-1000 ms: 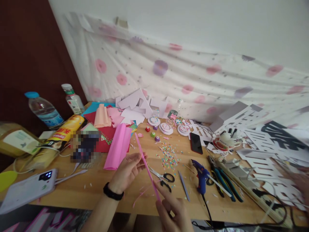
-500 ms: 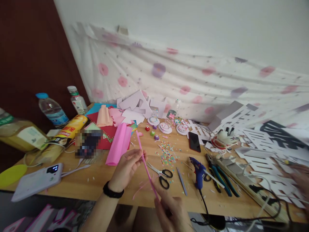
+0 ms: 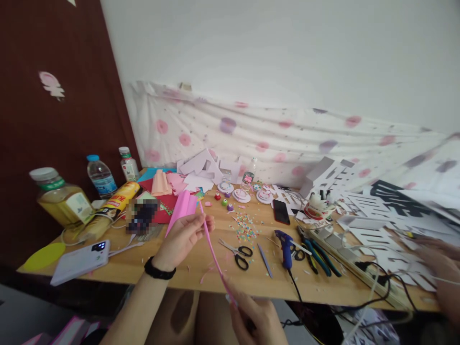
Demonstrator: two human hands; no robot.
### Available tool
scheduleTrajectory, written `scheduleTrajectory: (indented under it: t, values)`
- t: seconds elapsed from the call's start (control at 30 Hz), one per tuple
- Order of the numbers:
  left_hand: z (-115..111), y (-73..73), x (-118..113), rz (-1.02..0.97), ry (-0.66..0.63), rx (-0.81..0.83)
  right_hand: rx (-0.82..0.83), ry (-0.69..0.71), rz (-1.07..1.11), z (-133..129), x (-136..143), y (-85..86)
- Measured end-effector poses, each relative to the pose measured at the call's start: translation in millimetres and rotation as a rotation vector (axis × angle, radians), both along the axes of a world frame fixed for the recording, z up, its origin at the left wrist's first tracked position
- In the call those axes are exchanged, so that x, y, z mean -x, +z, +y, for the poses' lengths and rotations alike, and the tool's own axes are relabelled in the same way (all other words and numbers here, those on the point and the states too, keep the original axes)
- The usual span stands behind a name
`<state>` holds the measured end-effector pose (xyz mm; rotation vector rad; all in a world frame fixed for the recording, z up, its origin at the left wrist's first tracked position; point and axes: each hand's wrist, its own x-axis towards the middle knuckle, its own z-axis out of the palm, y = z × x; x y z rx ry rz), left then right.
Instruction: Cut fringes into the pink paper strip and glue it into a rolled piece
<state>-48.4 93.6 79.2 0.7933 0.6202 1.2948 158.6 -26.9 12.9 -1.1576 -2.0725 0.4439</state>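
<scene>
A long thin pink strip (image 3: 213,252) runs slantwise between my two hands, over the front of the wooden table. My left hand (image 3: 185,235), with a black band on its wrist, pinches the strip near its upper end. The lower end is held between thumb and finger of my right hand (image 3: 253,314), low in the view. Behind my left hand lies a folded sheet of pink crepe paper (image 3: 183,206). Scissors (image 3: 237,253) with black handles rest on the table to the right of the strip, beside a purple stick (image 3: 265,261) and scattered colored beads (image 3: 246,226).
A blue glue gun (image 3: 285,247), pliers (image 3: 321,254), a dark phone (image 3: 281,212) and a power strip (image 3: 355,268) lie to the right. Bottles (image 3: 63,199) stand at the left. Another person's hands (image 3: 436,258) are over white cut-outs at the far right.
The camera view has tilted up, showing more wall and door. My left hand has shifted slightly left and up in the picture. Both hands still hold the pink strip, now a little more curved.
</scene>
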Motion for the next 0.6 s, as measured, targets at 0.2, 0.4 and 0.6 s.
scheduleTrajectory:
  t: [0.2, 0.4, 0.6]
  values:
    - [-8, 10.6, 8, 0.021, 0.015, -0.060, -0.014, -0.012, -0.025, -6, 3, -18.1]
    - [10, 19.8, 25, 0.009, 0.202, -0.060, 0.073, 0.033, -0.031, -3, -1, -12.5]
    - [27, 17.1, 63, -0.057, 0.620, -0.058, 0.289, 0.007, -0.151, 86, 6, 59.4]
